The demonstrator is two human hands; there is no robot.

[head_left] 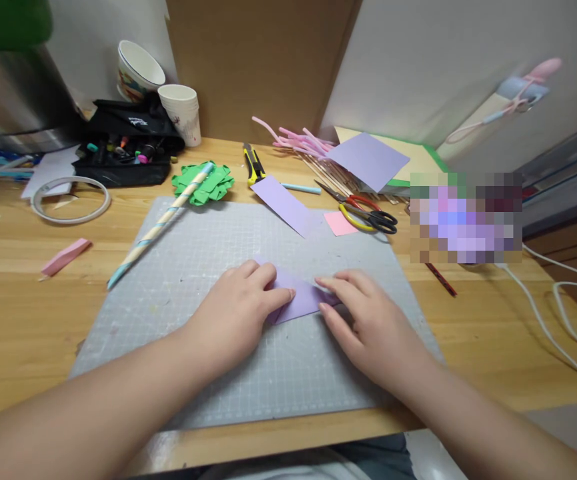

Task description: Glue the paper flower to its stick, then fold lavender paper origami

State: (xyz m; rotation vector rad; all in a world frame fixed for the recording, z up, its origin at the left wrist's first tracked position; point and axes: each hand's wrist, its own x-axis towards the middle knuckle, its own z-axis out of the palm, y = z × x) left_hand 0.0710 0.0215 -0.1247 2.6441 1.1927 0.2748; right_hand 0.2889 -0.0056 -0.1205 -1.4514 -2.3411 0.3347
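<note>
A folded sheet of purple paper [298, 305] lies on the grey cutting mat [218, 393]. My left hand [243, 297] presses on its left part, fingers curled and thumb stretched across the paper, holding it against the mat. At the paper's right end is my right hand [361, 310], slightly blurred, with its thumb and fingers apart around the corner. Whether those fingertips touch the paper is hard to tell. Beyond the hands lie a purple paper strip [283, 205] and a small pink paper square [339, 224].
Scissors [368, 217] and a yellow-black utility knife [253, 163] lie behind the mat. A striped paper stick [161, 227] rests across green folded paper [221, 183]. Left are a tape roll [103, 210], a black pencil case [118, 173] and paper cups [185, 113]. A white cable [533, 317] runs at right.
</note>
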